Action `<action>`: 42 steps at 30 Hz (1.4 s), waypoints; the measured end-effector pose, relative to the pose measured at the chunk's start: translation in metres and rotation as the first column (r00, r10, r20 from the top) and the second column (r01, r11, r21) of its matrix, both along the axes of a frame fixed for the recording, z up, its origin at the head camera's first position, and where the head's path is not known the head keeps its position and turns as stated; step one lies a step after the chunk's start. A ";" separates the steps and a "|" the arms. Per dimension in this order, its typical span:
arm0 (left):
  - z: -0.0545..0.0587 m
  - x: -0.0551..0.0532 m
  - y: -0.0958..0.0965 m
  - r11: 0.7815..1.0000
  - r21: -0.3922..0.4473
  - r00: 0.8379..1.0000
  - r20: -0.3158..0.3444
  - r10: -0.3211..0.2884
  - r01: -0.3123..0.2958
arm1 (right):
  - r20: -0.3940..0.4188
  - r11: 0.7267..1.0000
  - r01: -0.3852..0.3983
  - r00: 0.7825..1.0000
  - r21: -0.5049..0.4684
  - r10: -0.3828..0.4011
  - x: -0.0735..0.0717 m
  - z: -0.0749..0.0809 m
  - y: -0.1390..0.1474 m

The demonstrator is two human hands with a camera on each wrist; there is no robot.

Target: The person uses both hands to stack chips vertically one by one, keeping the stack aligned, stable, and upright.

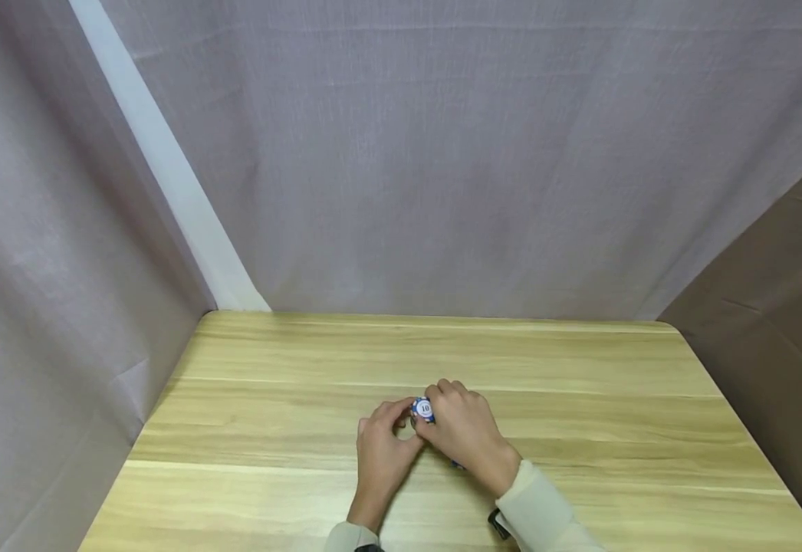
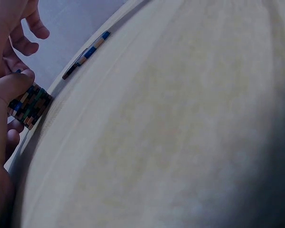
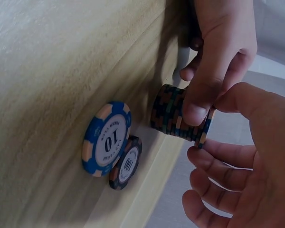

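Note:
A short stack of poker chips [image 3: 171, 111], mostly dark-edged with a green one among them, stands on the table. My left hand [image 1: 382, 454] grips it from the side, thumb [image 3: 197, 107] against the edges. From above, my right hand [image 1: 468, 429] pinches the blue chip [image 1: 423, 409] marked 10 at the top of the stack between thumb and fingers. In the right wrist view a loose blue 10 chip [image 3: 107, 140] lies beside the stack, partly overlapping a black 100 chip [image 3: 127, 164]. The head view has this pair mostly hidden under my right wrist.
The wood-grain table [image 1: 270, 429] has rounded far corners. Grey curtains [image 1: 401, 169] hang behind it and along the left, with a browner drape [image 1: 774, 322] on the right. A pale strip [image 1: 173, 169] runs down at the back left.

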State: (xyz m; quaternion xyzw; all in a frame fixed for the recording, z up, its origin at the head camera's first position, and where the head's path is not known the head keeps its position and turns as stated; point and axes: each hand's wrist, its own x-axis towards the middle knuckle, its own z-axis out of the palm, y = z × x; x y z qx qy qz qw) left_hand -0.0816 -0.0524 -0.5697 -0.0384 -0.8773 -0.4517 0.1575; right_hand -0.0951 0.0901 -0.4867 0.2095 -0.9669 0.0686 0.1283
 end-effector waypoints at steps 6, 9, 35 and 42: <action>0.001 0.001 0.000 1.000 -0.002 1.000 0.004 -0.011 0.011 | 0.046 1.000 0.007 0.999 -0.027 -0.006 0.002 0.002 0.000; 0.003 0.001 0.000 1.000 0.005 1.000 -0.001 -0.017 0.017 | 0.090 0.997 0.025 0.996 -0.069 -0.019 0.002 0.006 0.002; 0.002 0.001 -0.003 0.997 0.068 1.000 0.014 -0.028 0.027 | 0.288 0.979 0.163 0.950 -0.123 -0.122 0.015 0.006 0.044; 0.003 0.001 -0.002 0.997 0.067 0.999 0.020 -0.029 0.027 | 0.310 0.976 0.179 0.941 -0.127 -0.133 0.022 -0.008 0.044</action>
